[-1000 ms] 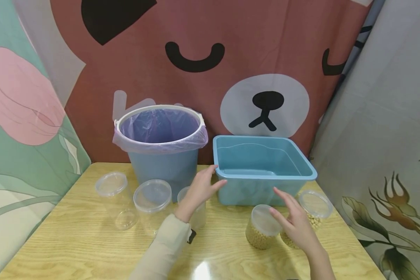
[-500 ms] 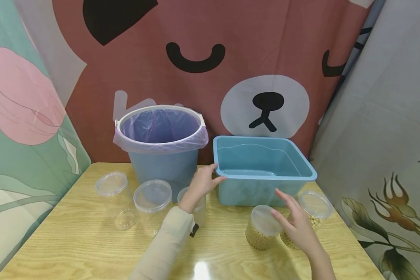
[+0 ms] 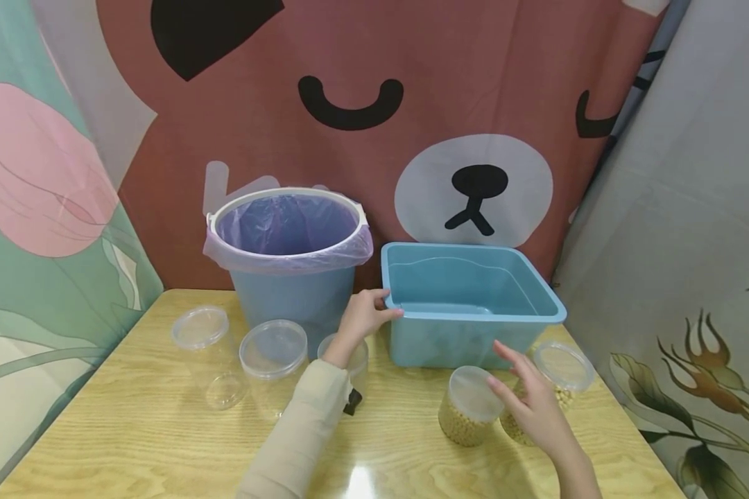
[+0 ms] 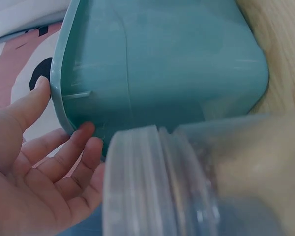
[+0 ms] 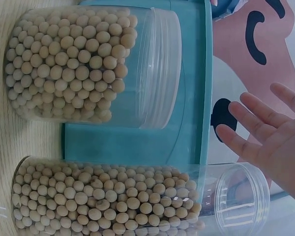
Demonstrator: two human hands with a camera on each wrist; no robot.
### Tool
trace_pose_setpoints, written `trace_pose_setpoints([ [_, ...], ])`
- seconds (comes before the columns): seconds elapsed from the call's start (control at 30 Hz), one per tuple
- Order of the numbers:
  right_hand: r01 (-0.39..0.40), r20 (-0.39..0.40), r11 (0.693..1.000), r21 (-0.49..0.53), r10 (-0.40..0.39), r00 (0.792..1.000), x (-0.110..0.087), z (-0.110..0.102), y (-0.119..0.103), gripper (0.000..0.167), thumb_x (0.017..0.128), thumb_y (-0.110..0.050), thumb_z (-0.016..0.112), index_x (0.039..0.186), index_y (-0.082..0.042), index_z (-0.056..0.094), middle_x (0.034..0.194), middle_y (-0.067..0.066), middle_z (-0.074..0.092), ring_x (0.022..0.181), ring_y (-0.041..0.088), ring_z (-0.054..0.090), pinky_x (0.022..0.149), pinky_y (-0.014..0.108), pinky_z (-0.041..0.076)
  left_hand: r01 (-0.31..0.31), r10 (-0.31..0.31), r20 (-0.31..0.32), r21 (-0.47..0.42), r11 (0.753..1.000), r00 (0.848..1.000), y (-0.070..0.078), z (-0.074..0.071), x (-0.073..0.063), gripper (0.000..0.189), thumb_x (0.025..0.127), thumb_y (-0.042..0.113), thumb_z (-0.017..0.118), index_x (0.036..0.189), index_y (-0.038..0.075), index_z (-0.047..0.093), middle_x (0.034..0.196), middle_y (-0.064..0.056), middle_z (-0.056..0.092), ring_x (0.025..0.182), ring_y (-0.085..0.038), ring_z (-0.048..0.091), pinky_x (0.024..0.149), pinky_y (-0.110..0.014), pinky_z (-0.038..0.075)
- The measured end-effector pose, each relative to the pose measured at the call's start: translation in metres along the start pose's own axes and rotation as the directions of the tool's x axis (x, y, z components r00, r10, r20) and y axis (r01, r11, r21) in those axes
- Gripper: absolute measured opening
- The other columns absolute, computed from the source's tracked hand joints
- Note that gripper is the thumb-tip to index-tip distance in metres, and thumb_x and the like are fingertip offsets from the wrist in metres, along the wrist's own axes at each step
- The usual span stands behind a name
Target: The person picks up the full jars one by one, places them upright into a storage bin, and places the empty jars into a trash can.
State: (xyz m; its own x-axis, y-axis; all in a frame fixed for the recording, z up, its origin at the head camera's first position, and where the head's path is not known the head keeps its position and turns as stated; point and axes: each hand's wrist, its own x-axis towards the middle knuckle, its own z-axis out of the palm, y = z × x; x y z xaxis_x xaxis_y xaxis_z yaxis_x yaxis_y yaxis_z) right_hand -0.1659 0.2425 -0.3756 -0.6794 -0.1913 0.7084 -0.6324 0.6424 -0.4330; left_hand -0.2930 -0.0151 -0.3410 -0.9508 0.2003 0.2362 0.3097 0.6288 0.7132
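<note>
My left hand [image 3: 363, 319] is at the near left corner of a blue rectangular basin [image 3: 452, 339], its thumb and fingers pinching the rim. In the left wrist view, the thumb [image 4: 39, 93] lies against the rim's edge while the fingers curl beneath it. My right hand [image 3: 533, 405] hovers with fingers spread over two lidded clear jars of round beige beans. The shorter jar [image 3: 468, 409] stands left of that hand; the taller jar [image 3: 563, 366] is partly hidden behind it. In the right wrist view, the fingers [image 5: 258, 115] are extended and apart from both jars.
A blue bucket [image 3: 293, 298] with a purple liner bag stands left of the basin. Before it are three clear lidded jars: a tall one [image 3: 201, 329], a wide one [image 3: 273, 350] and a small one [image 3: 358, 371] partly behind my left forearm. Printed curtains surround the wooden table [image 3: 162, 450].
My left hand has edged slightly up and its fingers have closed in on the basin's rim. My right hand has shifted slightly down and right. The jars and bucket have stayed put.
</note>
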Motion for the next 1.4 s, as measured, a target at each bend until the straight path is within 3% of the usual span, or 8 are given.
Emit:
trace_pose_setpoints([
  [0.27, 0.018, -0.024, 1.000, 0.022, -0.018, 1.000, -0.001, 0.002, 0.003, 0.058, 0.067, 0.015, 0.065, 0.122, 0.007, 0.048, 0.116, 0.020, 0.053, 0.109, 0.004, 0.045, 0.084, 0.008, 0.032, 0.075, -0.075, 0.007, -0.173, 0.982, 0.997, -0.002, 0.000, 0.003, 0.058, 0.072, 0.021, 0.076, 0.122, 0.003, 0.055, 0.087, -0.011, 0.064, 0.079, -0.019, 0.058, 0.063, -0.027, 0.047],
  [0.53, -0.010, -0.025, 0.990, 0.137, 0.013, 1.000, -0.005, -0.004, 0.008, 0.055, 0.072, 0.018, 0.059, 0.124, 0.005, 0.046, 0.121, -0.007, 0.049, 0.107, 0.004, 0.047, 0.082, 0.011, 0.037, 0.169, -0.161, 0.053, -0.325, 0.930, 0.986, -0.004, 0.005, 0.005, 0.060, 0.072, 0.018, 0.076, 0.126, 0.008, 0.052, 0.089, -0.009, 0.062, 0.077, -0.015, 0.054, 0.063, -0.026, 0.046],
  [0.87, -0.005, -0.022, 0.991, 0.137, 0.008, 1.000, -0.010, -0.021, 0.006, 0.053, 0.075, 0.018, 0.056, 0.125, 0.008, 0.044, 0.122, -0.014, 0.049, 0.103, 0.001, 0.050, 0.082, 0.014, 0.040, 0.183, -0.183, 0.040, -0.398, 0.899, 0.982, -0.005, 0.007, 0.004, 0.060, 0.072, 0.014, 0.076, 0.126, 0.007, 0.051, 0.077, -0.005, 0.059, 0.060, -0.010, 0.048, 0.051, -0.021, 0.040],
  [1.13, -0.020, -0.067, 0.987, 0.161, 0.031, 0.997, -0.018, -0.033, 0.003, 0.050, 0.074, 0.022, 0.055, 0.121, 0.011, 0.046, 0.118, 0.007, 0.056, 0.101, 0.005, 0.053, 0.081, 0.015, 0.041, 0.170, -0.167, 0.043, -0.417, 0.893, 0.985, -0.006, 0.007, 0.004, 0.061, 0.072, 0.012, 0.075, 0.127, 0.005, 0.049, 0.068, -0.002, 0.056, 0.054, -0.008, 0.047, 0.047, -0.020, 0.037],
  [1.23, 0.014, -0.101, 0.986, 0.166, 0.003, 0.995, -0.019, -0.037, 0.003, 0.048, 0.073, 0.023, 0.055, 0.119, 0.013, 0.047, 0.115, 0.012, 0.056, 0.100, 0.007, 0.054, 0.080, 0.016, 0.041, 0.170, -0.169, 0.042, -0.417, 0.893, 0.985, -0.006, 0.007, 0.004, 0.061, 0.072, 0.012, 0.075, 0.127, 0.005, 0.050, 0.068, -0.002, 0.056, 0.054, -0.008, 0.047, 0.047, -0.020, 0.037],
  [1.33, 0.012, -0.129, 0.985, 0.171, 0.010, 0.992, -0.022, -0.041, 0.004, 0.046, 0.073, 0.024, 0.055, 0.118, 0.015, 0.047, 0.115, 0.005, 0.057, 0.097, 0.007, 0.055, 0.079, 0.015, 0.042, 0.176, -0.173, 0.045, -0.418, 0.891, 0.984, -0.007, 0.007, 0.004, 0.061, 0.072, 0.012, 0.075, 0.127, 0.006, 0.050, 0.068, -0.002, 0.057, 0.055, -0.008, 0.047, 0.048, -0.020, 0.038],
  [1.4, 0.036, -0.155, 0.971, 0.237, 0.001, 0.988, -0.023, -0.043, 0.007, 0.045, 0.074, 0.024, 0.053, 0.118, 0.017, 0.046, 0.115, 0.007, 0.057, 0.097, 0.009, 0.055, 0.078, 0.015, 0.042, 0.181, -0.179, 0.046, -0.419, 0.890, 0.983, -0.006, 0.007, 0.004, 0.061, 0.072, 0.013, 0.076, 0.127, 0.006, 0.050, 0.069, -0.002, 0.057, 0.055, -0.008, 0.047, 0.049, -0.020, 0.038],
])
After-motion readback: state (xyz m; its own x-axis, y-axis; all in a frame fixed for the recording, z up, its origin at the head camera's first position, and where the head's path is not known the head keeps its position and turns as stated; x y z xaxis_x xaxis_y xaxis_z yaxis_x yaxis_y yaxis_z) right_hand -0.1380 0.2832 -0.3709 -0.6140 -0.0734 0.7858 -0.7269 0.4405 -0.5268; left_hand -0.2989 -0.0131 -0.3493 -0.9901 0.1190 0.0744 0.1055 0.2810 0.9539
